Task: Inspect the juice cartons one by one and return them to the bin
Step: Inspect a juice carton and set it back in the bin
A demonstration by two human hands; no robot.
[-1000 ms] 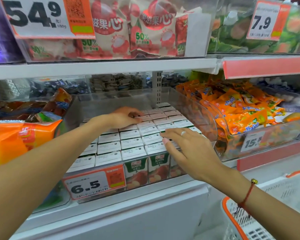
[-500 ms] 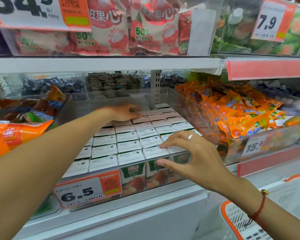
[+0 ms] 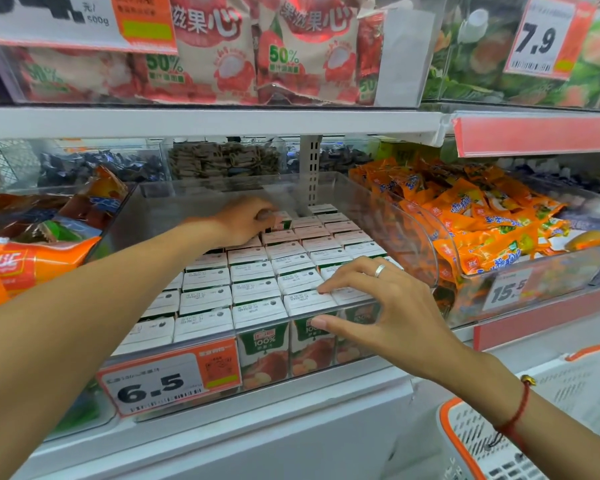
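Left hand (image 3: 243, 220) grips a back-row juice carton (image 3: 280, 221) in the clear bin (image 3: 409, 237); right hand (image 3: 388, 306) rests spread-fingered on front cartons.

We see a white shelf (image 3: 222, 431) carrying a clear bin (image 3: 413, 216) packed with rows of upright juice cartons (image 3: 257, 289). Just beside it on the right stands a second clear bin (image 3: 534, 292) heaped with orange snack packets (image 3: 471, 216).

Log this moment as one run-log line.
left hand: grips back-row carton | right hand: rests on bin front | stage: picking
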